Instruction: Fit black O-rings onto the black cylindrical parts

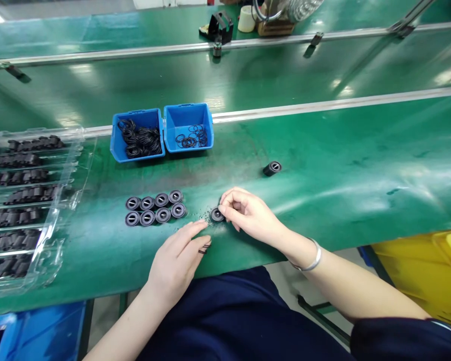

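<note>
My right hand is closed, thumb and index finger pinched at the edge of a black round part that stands on the green bench. The fingers cover its right side. My left hand lies just to the left and nearer me, with a few thin black rubber rings held at its fingers. Its fingertips are apart from the round part. Dark crumbs are scattered around that part. To the left stand two rows of similar black round parts, each with a light slot in the top.
One more black cylinder stands at the right. Behind are two blue bins, one heaped with black rings, the other with fewer. A clear plastic tray of black parts lies at left. A metal rail crosses the bench.
</note>
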Action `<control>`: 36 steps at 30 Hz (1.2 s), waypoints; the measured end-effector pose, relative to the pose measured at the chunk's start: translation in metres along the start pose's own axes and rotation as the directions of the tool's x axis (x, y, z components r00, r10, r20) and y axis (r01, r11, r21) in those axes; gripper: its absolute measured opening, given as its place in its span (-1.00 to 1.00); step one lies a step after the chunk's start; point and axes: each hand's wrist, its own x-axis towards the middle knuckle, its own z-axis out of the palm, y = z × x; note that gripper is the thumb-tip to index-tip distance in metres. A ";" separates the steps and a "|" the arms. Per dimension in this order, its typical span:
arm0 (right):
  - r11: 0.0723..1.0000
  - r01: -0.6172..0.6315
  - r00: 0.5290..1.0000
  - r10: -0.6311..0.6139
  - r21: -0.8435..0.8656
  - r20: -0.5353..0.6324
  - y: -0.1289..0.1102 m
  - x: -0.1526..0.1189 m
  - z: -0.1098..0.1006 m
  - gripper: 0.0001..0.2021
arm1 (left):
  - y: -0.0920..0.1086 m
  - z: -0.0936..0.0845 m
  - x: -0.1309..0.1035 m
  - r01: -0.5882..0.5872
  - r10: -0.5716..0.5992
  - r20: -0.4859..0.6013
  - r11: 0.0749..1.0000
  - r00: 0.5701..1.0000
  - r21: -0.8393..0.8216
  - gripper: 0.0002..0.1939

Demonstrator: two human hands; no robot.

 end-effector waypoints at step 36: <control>0.780 -0.466 0.875 0.334 0.419 0.350 -0.007 0.010 0.006 -0.86 | 0.007 -0.005 -0.003 -0.314 0.240 0.274 0.911 0.931 0.268 -0.73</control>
